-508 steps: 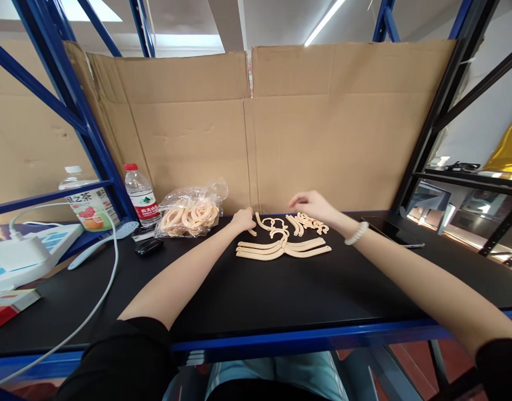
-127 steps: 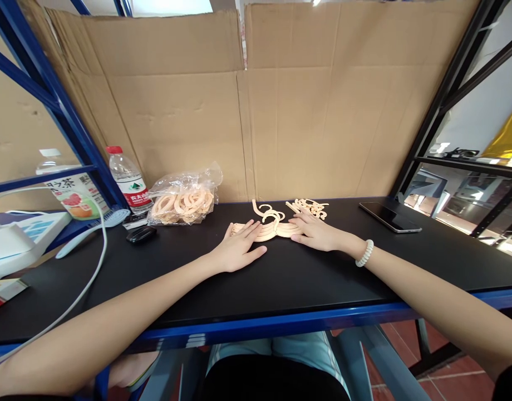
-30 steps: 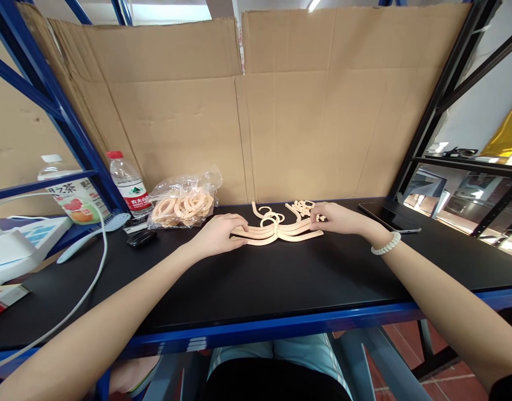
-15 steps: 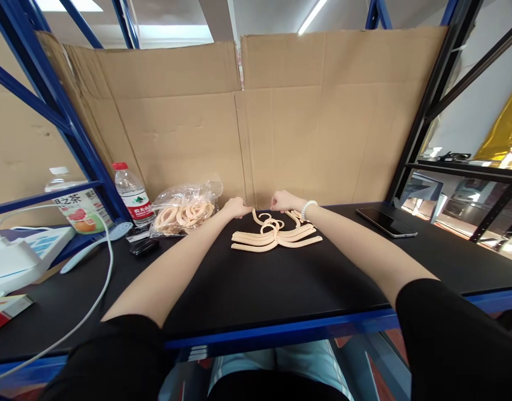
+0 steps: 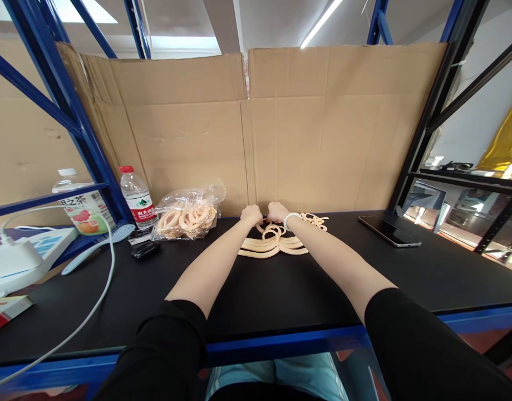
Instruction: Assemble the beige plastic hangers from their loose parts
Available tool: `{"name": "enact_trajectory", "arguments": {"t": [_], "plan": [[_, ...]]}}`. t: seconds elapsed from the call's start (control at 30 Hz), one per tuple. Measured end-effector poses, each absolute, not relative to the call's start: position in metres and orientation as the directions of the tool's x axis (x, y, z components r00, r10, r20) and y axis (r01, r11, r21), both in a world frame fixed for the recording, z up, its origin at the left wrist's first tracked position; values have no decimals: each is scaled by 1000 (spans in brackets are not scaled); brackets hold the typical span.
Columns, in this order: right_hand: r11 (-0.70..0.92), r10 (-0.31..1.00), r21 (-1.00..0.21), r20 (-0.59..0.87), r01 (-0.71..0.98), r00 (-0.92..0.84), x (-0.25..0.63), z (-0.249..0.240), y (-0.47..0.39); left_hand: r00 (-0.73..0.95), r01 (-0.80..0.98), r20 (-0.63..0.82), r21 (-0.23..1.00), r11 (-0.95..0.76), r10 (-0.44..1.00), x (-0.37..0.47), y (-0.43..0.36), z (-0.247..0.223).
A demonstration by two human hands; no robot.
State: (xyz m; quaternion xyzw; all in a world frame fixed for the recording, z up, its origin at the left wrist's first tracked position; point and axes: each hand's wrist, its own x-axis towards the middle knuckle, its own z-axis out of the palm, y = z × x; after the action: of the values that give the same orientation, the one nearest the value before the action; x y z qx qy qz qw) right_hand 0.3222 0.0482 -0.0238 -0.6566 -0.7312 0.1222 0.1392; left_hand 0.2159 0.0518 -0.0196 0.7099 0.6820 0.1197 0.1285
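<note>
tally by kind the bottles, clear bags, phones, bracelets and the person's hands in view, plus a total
Bottles: 2 (red-capped bottle, white-capped bottle)
Clear bag: 1
Phone: 1
Bracelet: 1
Hands: 2 (left hand, right hand)
Total: 7

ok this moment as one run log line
left hand: behind curved pieces, grip hidden | right hand: close beside left, grip hidden | bagged rings: left of hands | phone: right

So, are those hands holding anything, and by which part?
It cannot be told: the left hand and right hand are close together at the pale curved pieces, but the fingertips are hidden from view.
</note>
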Motion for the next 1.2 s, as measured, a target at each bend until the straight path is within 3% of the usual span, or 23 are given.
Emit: {"name": "enact_trajectory", "arguments": {"t": [0.13, 0.37, 0.57, 0.63, 0.7, 0.83, 1.0, 1.2], "plan": [[112, 993, -514, 75, 850, -85, 328, -20, 51, 27, 909, -46, 417, -5, 999, 214, 54, -14], [212, 973, -807, 228, 551, -41, 347, 9, 30, 42, 776, 44, 628, -60, 998, 189, 42, 5], [290, 957, -909, 283, 300, -69, 367, 22, -41, 266, 484, 126, 840, -245, 956, 168, -14, 15], [261, 957, -960, 243, 101, -158, 372, 16, -68, 324, 404, 132, 876, -264, 937, 163, -40, 10], [241, 946, -971, 237, -11, -220, 374, 6, -91, 431, 168, 146, 956, -239, 890, 159, -66, 1], [265, 939, -964, 265, -29, -218, 371, -12, -119, 487, -25, 172, 983, -183, 856, 157, -102, -18], [328, 925, -944, 315, 31, -214, 366, -23, -130, 531, -12, 122, 991, -136, 839, 158, -120, -29], [429, 888, -893, 390, 134, -243, 360, -30, -135, 441, -4, 102, 994, -112, 892, 163, -129, -32]]}}
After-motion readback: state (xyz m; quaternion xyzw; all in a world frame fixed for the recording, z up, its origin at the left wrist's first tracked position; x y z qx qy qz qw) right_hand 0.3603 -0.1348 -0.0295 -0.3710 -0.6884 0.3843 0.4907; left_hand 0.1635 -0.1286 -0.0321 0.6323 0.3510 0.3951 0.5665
